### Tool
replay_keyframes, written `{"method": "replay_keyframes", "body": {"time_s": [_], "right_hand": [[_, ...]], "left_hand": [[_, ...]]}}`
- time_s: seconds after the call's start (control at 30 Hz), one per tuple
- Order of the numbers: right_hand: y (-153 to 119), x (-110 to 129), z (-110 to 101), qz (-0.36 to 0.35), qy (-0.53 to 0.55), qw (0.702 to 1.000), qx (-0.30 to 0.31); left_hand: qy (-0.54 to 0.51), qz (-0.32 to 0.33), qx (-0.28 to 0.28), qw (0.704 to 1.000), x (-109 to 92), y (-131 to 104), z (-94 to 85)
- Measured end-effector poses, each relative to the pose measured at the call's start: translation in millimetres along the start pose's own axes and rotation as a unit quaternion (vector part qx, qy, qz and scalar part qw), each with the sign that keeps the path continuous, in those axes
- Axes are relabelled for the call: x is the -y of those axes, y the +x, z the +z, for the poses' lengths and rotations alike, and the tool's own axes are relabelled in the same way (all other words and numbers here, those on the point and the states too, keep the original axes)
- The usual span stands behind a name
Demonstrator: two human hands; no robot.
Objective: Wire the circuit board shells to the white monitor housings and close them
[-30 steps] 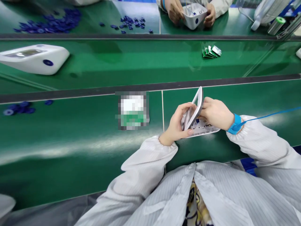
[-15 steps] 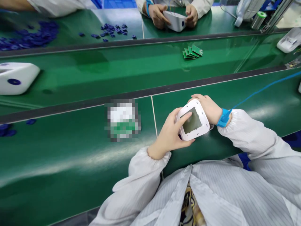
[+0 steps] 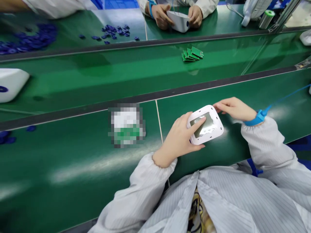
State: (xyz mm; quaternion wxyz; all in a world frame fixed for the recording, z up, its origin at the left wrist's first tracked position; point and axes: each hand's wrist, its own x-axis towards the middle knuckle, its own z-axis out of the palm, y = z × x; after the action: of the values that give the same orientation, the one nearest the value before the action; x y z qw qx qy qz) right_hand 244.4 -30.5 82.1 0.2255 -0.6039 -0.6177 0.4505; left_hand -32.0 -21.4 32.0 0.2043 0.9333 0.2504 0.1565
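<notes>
A white square housing with a dark screen (image 3: pixel 206 127) is held by my left hand (image 3: pixel 178 139), whose thumb lies across the screen and whose other fingers go round the left side. My right hand (image 3: pixel 234 108), with a blue strap on its wrist, is at the upper right corner of the housing. Its fingers are bent together, and their tips are partly behind the housing edge, so whether they pinch anything is not visible. Left of my hands a blurred-out white and green item (image 3: pixel 126 126) lies on the green table (image 3: pixel 85 181).
A belt (image 3: pixel 109 77) behind the table carries green circuit boards (image 3: pixel 192 54) and a white housing (image 3: pixel 12 84). Across it, a person's hands (image 3: pixel 161 16) hold a white housing (image 3: pixel 179 21) near blue parts (image 3: pixel 111 31). Blue parts (image 3: pixel 7 137) also lie at near left. A blue cord (image 3: pixel 289 94) trails right.
My right hand has moved right, from behind the housing to its corner. The housing in my left hand has shifted slightly right and tilted. The boards and housing on the belt have moved left.
</notes>
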Motion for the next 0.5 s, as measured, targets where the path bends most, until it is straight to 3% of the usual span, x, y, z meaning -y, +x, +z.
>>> {"method": "replay_keyframes", "body": {"time_s": [0.23, 0.5], "right_hand": [[-24, -14, 29, 0.013, -0.006, 1.0, -0.006], [-30, -8, 27, 0.0, -0.035, 0.999, -0.004]], "left_hand": [[0.006, -0.026, 0.018, 0.999, -3, 0, -2.7], [-0.011, -0.042, 0.013, 0.999, 2, 5, 11.4]]}}
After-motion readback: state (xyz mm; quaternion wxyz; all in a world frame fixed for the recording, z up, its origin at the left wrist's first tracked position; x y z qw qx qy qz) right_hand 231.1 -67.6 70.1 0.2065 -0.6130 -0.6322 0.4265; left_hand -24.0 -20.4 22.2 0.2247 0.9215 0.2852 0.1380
